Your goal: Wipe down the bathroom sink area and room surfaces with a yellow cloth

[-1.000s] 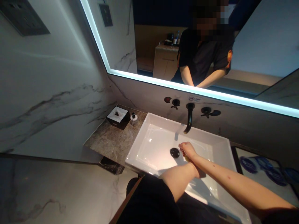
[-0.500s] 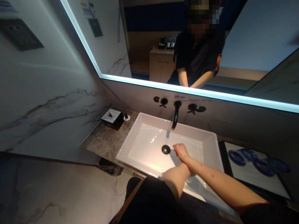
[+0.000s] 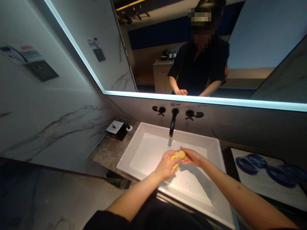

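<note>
A crumpled yellow cloth (image 3: 179, 156) is bunched between my two hands above the white basin (image 3: 134, 150). My left hand (image 3: 166, 166) has its fingers wrapped round the cloth from the left. From the right, my right hand (image 3: 191, 157) grips the other side of it, with fingertips touching near its top. The drain is hidden behind my hands. Beyond them, the black faucet (image 3: 172, 124) reaches out from the wall over the basin, and no water stream shows.
Left of the basin, a black tissue box (image 3: 117, 130) and a small white bottle (image 3: 129, 128) stand on the stone counter (image 3: 105, 151). A tray (image 3: 251, 179) with blue round items lies at the right. A lit mirror (image 3: 148, 73) spans the wall above.
My left hand has come up from under my right forearm to meet my right hand. The yellow cloth, mostly hidden before, now shows between both hands. The view has tilted up slightly.
</note>
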The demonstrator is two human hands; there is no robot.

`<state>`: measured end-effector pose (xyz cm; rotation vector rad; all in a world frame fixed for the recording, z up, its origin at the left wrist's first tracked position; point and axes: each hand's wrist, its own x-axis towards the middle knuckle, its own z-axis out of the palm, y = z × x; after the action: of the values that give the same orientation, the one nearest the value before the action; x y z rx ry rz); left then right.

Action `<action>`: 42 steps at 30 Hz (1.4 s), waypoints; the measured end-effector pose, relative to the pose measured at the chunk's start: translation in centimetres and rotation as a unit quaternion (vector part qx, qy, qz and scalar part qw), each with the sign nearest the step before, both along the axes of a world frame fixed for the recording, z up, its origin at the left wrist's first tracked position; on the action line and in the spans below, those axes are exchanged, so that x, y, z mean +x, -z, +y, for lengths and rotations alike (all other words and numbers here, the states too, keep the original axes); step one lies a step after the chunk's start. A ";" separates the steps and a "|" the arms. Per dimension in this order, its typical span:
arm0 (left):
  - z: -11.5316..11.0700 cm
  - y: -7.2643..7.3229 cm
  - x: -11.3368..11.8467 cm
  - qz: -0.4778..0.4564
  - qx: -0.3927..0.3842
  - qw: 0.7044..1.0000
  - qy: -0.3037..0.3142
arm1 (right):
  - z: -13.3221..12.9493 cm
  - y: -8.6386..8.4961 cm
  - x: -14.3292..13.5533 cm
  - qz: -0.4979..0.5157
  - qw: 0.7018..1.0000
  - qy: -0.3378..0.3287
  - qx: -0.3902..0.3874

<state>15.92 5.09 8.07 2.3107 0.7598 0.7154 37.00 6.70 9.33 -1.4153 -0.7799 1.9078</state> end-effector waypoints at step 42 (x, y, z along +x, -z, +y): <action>12.7 -26.2 -10.6 -0.034 -0.031 0.999 0.013 | 5.2 -20.2 -9.4 -0.324 0.823 -0.055 0.464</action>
<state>5.27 17.74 34.29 2.2253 0.7101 0.7460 27.64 11.86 29.50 -1.3172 -1.8220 0.7741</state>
